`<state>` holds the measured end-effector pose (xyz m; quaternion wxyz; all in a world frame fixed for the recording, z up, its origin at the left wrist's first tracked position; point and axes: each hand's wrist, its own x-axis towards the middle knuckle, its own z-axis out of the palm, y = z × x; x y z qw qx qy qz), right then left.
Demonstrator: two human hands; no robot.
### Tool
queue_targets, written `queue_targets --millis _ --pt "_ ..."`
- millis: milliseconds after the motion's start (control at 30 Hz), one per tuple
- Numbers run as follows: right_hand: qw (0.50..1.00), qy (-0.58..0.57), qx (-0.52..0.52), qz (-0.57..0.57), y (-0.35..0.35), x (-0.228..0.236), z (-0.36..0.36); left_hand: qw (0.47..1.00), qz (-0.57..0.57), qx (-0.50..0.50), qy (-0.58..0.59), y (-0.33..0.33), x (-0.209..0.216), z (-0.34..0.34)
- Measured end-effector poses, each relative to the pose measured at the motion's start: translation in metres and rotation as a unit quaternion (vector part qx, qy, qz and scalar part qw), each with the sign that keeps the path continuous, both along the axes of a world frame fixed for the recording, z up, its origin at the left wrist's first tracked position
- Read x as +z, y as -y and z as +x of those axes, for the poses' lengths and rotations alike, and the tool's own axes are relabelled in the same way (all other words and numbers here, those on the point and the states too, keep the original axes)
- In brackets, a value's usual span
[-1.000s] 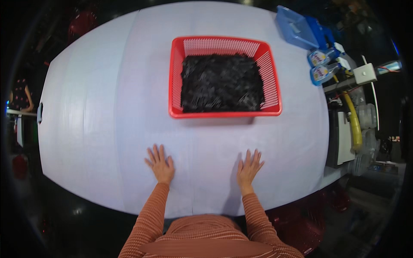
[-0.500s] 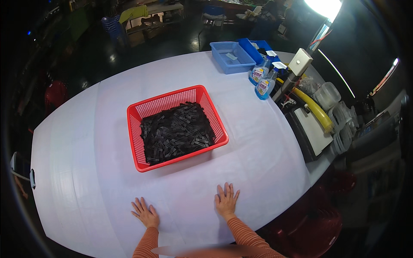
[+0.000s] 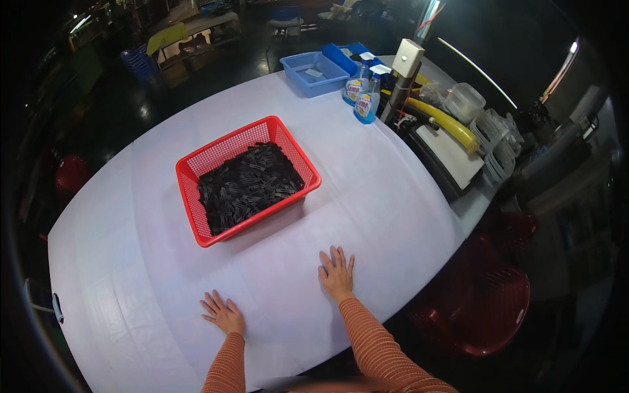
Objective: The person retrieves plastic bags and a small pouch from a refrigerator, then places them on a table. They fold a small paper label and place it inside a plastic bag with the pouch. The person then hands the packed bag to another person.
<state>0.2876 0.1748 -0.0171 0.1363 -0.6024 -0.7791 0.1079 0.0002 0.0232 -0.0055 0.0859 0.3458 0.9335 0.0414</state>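
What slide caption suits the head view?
Left grip and right grip spread open before a red basket of black pieces on white table.

I watch through a head-worn fisheye, looking down and forward from the near side of the desk (image 3: pixel 380 203). From close above, I see past its far edge.

Through my feed, the perforated basket (image 3: pixel 291 149) looks like smooth red plastic with a sheen on its rim. The black clips (image 3: pixel 249 183) read mostly matt; I can't tell metal from plastic. My table (image 3: pixel 98 262) is smooth, faintly glossy; the sleeves (image 3: pixel 373 340) ribbed knit, the chair (image 3: pixel 488 308) shiny plastic.
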Motion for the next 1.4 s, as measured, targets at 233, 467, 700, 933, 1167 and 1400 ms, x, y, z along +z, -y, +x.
queue_targets --millis 233,467,700,933,1167,1400 --pt "0.995 -0.040 -0.027 -0.086 0.066 0.026 0.017 0.981 0.088 -0.064 0.163 0.025 -0.004 -0.037" --pt "0.966 -0.165 -0.193 0.038 0.382 0.040 0.021 0.857 0.222 -0.395 0.245 0.192 0.012 -0.040" --pt "0.814 -0.278 -0.444 -0.251 0.742 -0.019 -0.023 0.858 -0.110 -0.500 0.049 0.327 0.004 -0.035" --pt "0.654 -0.263 -0.569 -0.424 0.999 -0.094 0.016 0.842 -0.116 -0.519 0.095 0.301 -0.004 -0.038" --pt "0.687 -0.334 -0.581 -0.283 1.095 -0.106 0.152 0.673 0.151 -0.660 0.297 0.465 0.084 0.247" --pt "0.786 -0.224 -0.547 -0.182 1.079 0.062 0.387 0.631 0.111 -0.694 0.329 0.607 0.057 0.437"
